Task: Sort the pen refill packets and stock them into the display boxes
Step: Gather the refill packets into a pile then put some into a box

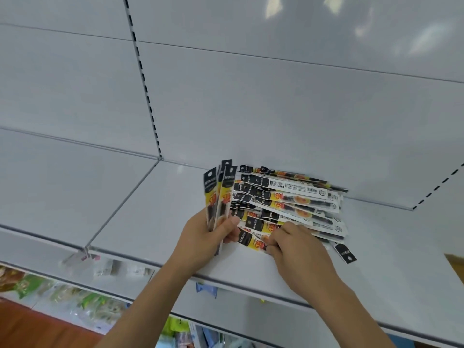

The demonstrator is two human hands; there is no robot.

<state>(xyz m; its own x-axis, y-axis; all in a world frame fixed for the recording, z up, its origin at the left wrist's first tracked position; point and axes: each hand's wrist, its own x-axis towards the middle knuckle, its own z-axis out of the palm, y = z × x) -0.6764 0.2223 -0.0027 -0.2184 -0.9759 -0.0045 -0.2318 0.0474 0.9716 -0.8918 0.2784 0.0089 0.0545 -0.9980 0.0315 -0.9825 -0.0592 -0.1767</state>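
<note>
A loose pile of long pen refill packets [296,202], black, yellow and white, lies on the white shelf [155,209] against its back panel. My left hand [213,234] grips a small upright bunch of the same packets [218,194], black header ends pointing up. My right hand [293,244] sits at the pile's near edge, fingers curled, pinching the end of one packet [253,241]. One packet's black end [345,252] sticks out to the right of that hand. No display boxes are in view.
The shelf's back wall [276,109] is bare white panels with slotted uprights [143,79]. Below the shelf's front edge [251,288] hang bagged goods [82,302] on lower racks. A wooden floor [30,330] shows at the bottom left.
</note>
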